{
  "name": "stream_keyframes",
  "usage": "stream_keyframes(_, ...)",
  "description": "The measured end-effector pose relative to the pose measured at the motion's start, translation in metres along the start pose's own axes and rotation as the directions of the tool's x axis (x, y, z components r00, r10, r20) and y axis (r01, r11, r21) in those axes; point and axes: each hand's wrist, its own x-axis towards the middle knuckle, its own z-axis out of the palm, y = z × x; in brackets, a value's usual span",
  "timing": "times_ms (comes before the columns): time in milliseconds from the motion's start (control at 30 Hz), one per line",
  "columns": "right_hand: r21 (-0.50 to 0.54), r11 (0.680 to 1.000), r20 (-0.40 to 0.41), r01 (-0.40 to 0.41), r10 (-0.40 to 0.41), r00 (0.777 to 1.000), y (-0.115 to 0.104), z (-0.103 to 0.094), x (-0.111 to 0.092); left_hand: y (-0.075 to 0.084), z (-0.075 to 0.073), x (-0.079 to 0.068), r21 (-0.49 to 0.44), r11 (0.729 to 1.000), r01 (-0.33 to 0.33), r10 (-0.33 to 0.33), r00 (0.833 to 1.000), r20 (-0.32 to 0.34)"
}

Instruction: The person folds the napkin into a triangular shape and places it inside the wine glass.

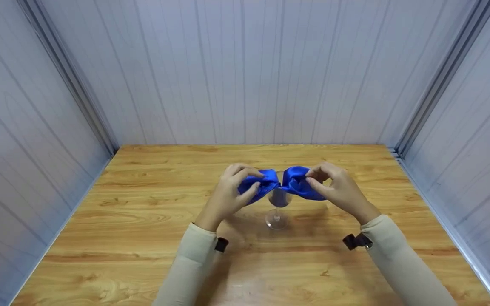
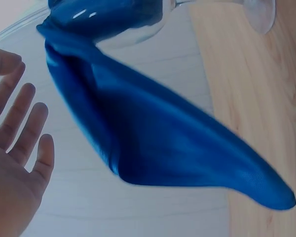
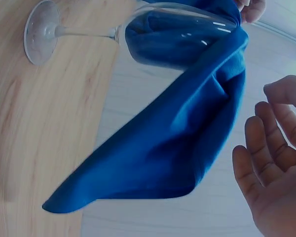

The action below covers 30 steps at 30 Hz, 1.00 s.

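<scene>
A clear stemmed wine glass (image 1: 277, 219) stands upright on the wooden table. Tucked into its bowl is a shiny blue napkin (image 1: 299, 183), whose two ends spread over the rim to left and right like wings. My left hand (image 1: 230, 187) is at the left wing; in the left wrist view its fingers (image 2: 25, 126) are loosely bent, apart from the cloth (image 2: 158, 133). At the right wing is my right hand (image 1: 343, 191). The right wrist view shows its relaxed fingers (image 3: 256, 140) beside the folded cloth (image 3: 172, 143), with nothing between them.
The wood-grain table (image 1: 143, 212) reaches back to a pale panelled wall (image 1: 245, 76), with similar walls at both sides. Small black devices (image 1: 222, 244) sit at both wrists, below the light sleeves (image 1: 192, 259).
</scene>
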Motion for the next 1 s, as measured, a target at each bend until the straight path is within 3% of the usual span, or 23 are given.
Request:
stream_keyframes(600, -0.086, 0.996, -0.024, -0.034, 0.032, 0.999, 0.020, -0.015, -0.023, -0.021, -0.036, -0.026, 0.045, 0.999, 0.022, -0.022, 1.000, -0.012)
stream_keyframes(1000, -0.177, 0.981, -0.015, -0.076, 0.075, 0.997, 0.041, -0.021, -0.044, -0.035, -0.053, -0.049, 0.106, 0.988, 0.110, -0.114, 0.993, 0.031)
